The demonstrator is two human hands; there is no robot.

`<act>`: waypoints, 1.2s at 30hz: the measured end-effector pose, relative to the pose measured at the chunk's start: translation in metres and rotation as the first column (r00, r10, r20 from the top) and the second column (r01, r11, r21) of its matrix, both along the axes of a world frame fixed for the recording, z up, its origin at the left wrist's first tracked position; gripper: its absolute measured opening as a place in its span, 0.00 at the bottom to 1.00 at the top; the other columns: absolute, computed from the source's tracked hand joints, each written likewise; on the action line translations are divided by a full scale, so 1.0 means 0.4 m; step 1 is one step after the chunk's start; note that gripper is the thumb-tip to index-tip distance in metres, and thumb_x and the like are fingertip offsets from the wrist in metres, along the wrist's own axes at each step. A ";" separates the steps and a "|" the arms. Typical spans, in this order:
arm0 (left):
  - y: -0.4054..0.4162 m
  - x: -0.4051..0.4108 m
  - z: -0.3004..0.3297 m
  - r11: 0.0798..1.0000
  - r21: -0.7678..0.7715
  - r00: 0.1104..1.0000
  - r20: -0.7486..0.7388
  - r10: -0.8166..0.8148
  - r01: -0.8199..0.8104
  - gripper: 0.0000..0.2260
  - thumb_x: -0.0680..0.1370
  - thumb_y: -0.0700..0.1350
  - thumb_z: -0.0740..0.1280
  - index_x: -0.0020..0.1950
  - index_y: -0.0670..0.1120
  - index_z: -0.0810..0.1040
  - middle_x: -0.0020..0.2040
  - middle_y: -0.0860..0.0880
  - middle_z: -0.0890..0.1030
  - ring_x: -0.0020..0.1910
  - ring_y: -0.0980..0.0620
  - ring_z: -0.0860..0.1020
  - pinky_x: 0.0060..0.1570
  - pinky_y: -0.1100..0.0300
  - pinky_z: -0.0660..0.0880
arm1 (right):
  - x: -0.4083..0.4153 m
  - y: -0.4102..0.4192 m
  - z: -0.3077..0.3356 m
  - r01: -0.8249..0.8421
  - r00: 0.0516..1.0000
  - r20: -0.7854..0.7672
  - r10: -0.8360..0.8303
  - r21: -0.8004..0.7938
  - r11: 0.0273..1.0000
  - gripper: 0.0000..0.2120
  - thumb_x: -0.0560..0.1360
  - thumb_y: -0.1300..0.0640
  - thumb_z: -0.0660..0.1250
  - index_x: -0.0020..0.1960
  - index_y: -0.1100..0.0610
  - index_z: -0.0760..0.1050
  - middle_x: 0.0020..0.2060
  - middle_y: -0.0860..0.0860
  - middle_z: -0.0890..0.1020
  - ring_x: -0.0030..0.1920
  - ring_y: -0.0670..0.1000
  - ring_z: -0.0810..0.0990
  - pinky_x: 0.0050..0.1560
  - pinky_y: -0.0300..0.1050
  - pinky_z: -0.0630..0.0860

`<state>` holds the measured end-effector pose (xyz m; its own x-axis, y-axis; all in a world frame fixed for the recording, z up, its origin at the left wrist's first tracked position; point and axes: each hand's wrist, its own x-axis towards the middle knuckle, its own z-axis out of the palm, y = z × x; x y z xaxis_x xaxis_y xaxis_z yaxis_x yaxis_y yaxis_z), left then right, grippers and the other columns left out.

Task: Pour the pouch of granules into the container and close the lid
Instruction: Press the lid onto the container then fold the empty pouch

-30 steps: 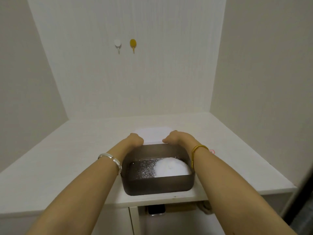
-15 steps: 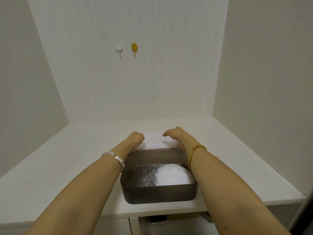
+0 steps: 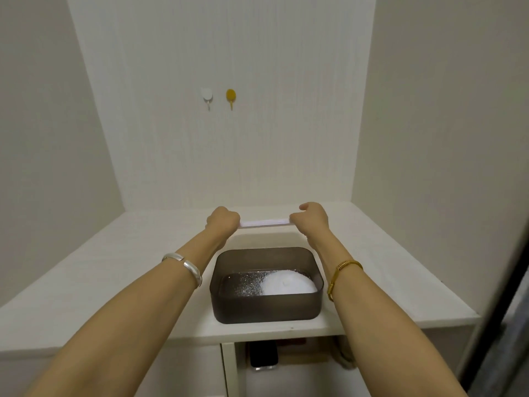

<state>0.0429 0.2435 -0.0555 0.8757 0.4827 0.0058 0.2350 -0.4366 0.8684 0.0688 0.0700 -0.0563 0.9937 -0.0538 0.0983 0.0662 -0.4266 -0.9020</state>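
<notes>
L hand [image 3: 222, 222] & R hand [image 3: 310, 220] each grip an end of the lid [image 3: 264, 223], held edge-on above & behind the box [image 3: 266, 308]. Box open on worktop [image 3: 114, 267], granules [image 3: 287, 285] inside.

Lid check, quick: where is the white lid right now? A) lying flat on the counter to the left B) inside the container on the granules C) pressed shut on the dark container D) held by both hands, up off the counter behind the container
D: the left hand and right hand each grip an end of the lid, seen edge-on beyond the open container.
</notes>
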 end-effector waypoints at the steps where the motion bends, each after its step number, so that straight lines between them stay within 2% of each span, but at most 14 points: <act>1: -0.005 -0.016 0.004 1.000 -0.027 0.999 0.029 0.014 -0.013 0.13 0.74 0.33 0.55 0.32 0.43 0.58 0.33 0.46 0.60 0.30 0.50 0.56 0.29 0.59 0.52 | -0.017 -0.009 0.003 0.011 1.000 0.027 -0.012 0.025 1.000 0.23 0.74 0.66 0.62 0.69 0.64 0.67 0.65 0.59 0.74 0.63 0.59 0.74 0.59 0.49 0.74; 3: -0.010 -0.037 0.010 0.995 -0.100 0.995 0.099 0.029 -0.019 0.13 0.73 0.32 0.56 0.32 0.44 0.57 0.33 0.47 0.58 0.30 0.50 0.55 0.29 0.58 0.51 | -0.045 -0.027 0.007 0.032 0.995 0.086 -0.043 0.131 0.991 0.21 0.74 0.66 0.62 0.66 0.62 0.69 0.63 0.58 0.75 0.59 0.57 0.76 0.52 0.45 0.73; 6: -0.010 -0.072 0.015 0.977 -0.213 0.985 0.174 0.009 0.028 0.14 0.70 0.30 0.58 0.32 0.44 0.57 0.34 0.48 0.58 0.33 0.49 0.57 0.31 0.59 0.52 | -0.083 -0.050 0.019 0.076 0.979 0.152 -0.137 0.348 0.935 0.18 0.73 0.68 0.61 0.62 0.63 0.73 0.60 0.58 0.77 0.57 0.56 0.77 0.53 0.45 0.74; 9: -0.012 -0.098 0.009 0.940 -0.339 0.988 0.151 0.017 0.036 0.05 0.68 0.28 0.61 0.39 0.36 0.68 0.44 0.42 0.69 0.44 0.44 0.67 0.41 0.57 0.64 | -0.110 -0.064 0.040 0.098 0.973 0.141 -0.182 0.462 0.881 0.22 0.71 0.73 0.59 0.65 0.63 0.70 0.57 0.58 0.76 0.56 0.54 0.75 0.52 0.42 0.72; 13: -0.020 -0.117 0.010 0.888 -0.455 0.989 0.148 -0.005 0.072 0.05 0.69 0.27 0.61 0.38 0.36 0.70 0.47 0.41 0.71 0.39 0.47 0.70 0.39 0.60 0.68 | -0.126 -0.087 0.063 0.014 0.994 0.093 -0.055 0.393 0.920 0.26 0.71 0.76 0.57 0.69 0.65 0.67 0.64 0.59 0.74 0.58 0.54 0.73 0.52 0.41 0.69; 16: -0.021 -0.139 0.041 0.739 -0.665 0.987 0.163 0.002 0.108 0.05 0.72 0.40 0.58 0.42 0.40 0.72 0.39 0.46 0.71 0.36 0.49 0.70 0.38 0.58 0.68 | -0.130 -0.108 0.053 0.004 0.993 0.106 -0.044 0.351 0.937 0.25 0.70 0.76 0.58 0.64 0.63 0.72 0.56 0.58 0.79 0.53 0.56 0.76 0.45 0.42 0.71; 18: -0.012 -0.137 0.069 0.603 -0.779 0.978 0.206 -0.008 0.169 0.11 0.73 0.47 0.55 0.42 0.41 0.72 0.43 0.45 0.74 0.43 0.46 0.74 0.46 0.49 0.69 | -0.130 -0.113 0.036 0.006 0.985 0.163 -0.054 0.286 0.958 0.17 0.69 0.76 0.57 0.48 0.61 0.77 0.40 0.57 0.77 0.39 0.55 0.72 0.34 0.40 0.66; 20: -0.011 -0.136 0.093 0.499 -0.834 0.966 0.259 -0.021 0.234 0.17 0.75 0.54 0.54 0.46 0.40 0.72 0.48 0.43 0.75 0.47 0.42 0.75 0.46 0.47 0.71 | -0.131 -0.114 0.018 0.008 0.976 0.212 -0.055 0.214 0.977 0.14 0.68 0.75 0.54 0.31 0.59 0.68 0.28 0.53 0.67 0.32 0.52 0.61 0.30 0.41 0.55; 22: -0.018 -0.139 0.106 0.434 -0.859 0.957 0.290 -0.023 0.271 0.18 0.75 0.56 0.58 0.50 0.40 0.71 0.46 0.43 0.76 0.43 0.44 0.77 0.39 0.52 0.74 | -0.139 -0.118 0.005 -0.037 0.973 0.232 -0.007 0.185 0.982 0.16 0.70 0.73 0.53 0.30 0.57 0.67 0.26 0.51 0.65 0.30 0.50 0.59 0.30 0.41 0.56; 26: -0.017 -0.137 0.092 0.558 -0.791 0.949 0.313 0.019 0.250 0.18 0.76 0.48 0.62 0.62 0.41 0.69 0.55 0.44 0.73 0.43 0.47 0.75 0.36 0.59 0.73 | -0.161 -0.134 -0.014 -0.257 0.965 0.152 0.214 0.385 0.886 0.13 0.70 0.71 0.53 0.40 0.58 0.73 0.35 0.51 0.72 0.37 0.51 0.67 0.40 0.38 0.67; 30: 0.005 -0.150 0.041 0.734 -0.638 0.954 0.298 -0.041 0.232 0.13 0.77 0.48 0.59 0.59 0.46 0.69 0.59 0.48 0.69 0.43 0.49 0.70 0.46 0.60 0.69 | -0.175 -0.141 -0.057 -0.237 0.956 0.104 0.274 0.824 0.515 0.09 0.76 0.66 0.51 0.47 0.59 0.69 0.42 0.50 0.67 0.43 0.51 0.68 0.50 0.36 0.67; 31: 0.011 -0.155 0.020 0.785 -0.580 0.961 0.268 -0.070 0.219 0.13 0.77 0.50 0.58 0.59 0.47 0.69 0.57 0.48 0.69 0.45 0.48 0.70 0.53 0.57 0.68 | -0.177 -0.139 -0.072 -0.230 0.960 0.103 0.260 0.822 0.521 0.09 0.78 0.62 0.53 0.49 0.59 0.71 0.45 0.51 0.70 0.48 0.51 0.70 0.56 0.37 0.67; 33: 0.021 -0.162 -0.023 0.853 -0.474 0.963 0.248 -0.107 0.217 0.19 0.79 0.54 0.54 0.66 0.47 0.67 0.52 0.47 0.72 0.50 0.47 0.72 0.63 0.55 0.64 | -0.189 -0.134 -0.098 -0.253 0.963 0.083 0.258 0.616 0.746 0.15 0.80 0.51 0.55 0.64 0.55 0.70 0.58 0.49 0.71 0.59 0.49 0.69 0.65 0.39 0.58; 36: 0.022 -0.173 -0.079 0.933 -0.289 0.949 0.286 -0.131 0.216 0.26 0.80 0.59 0.47 0.74 0.48 0.58 0.66 0.43 0.71 0.64 0.46 0.70 0.67 0.56 0.59 | -0.196 -0.118 -0.142 -0.287 0.957 0.130 0.260 0.286 0.914 0.25 0.79 0.49 0.58 0.74 0.50 0.57 0.65 0.46 0.68 0.60 0.46 0.67 0.59 0.39 0.59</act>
<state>-0.0263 0.2522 -0.0872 0.9341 0.3376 0.1159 -0.0695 -0.1465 0.9868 -0.0097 0.0228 -0.1130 0.9620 0.1783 0.2066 0.2254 -0.0921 -0.9699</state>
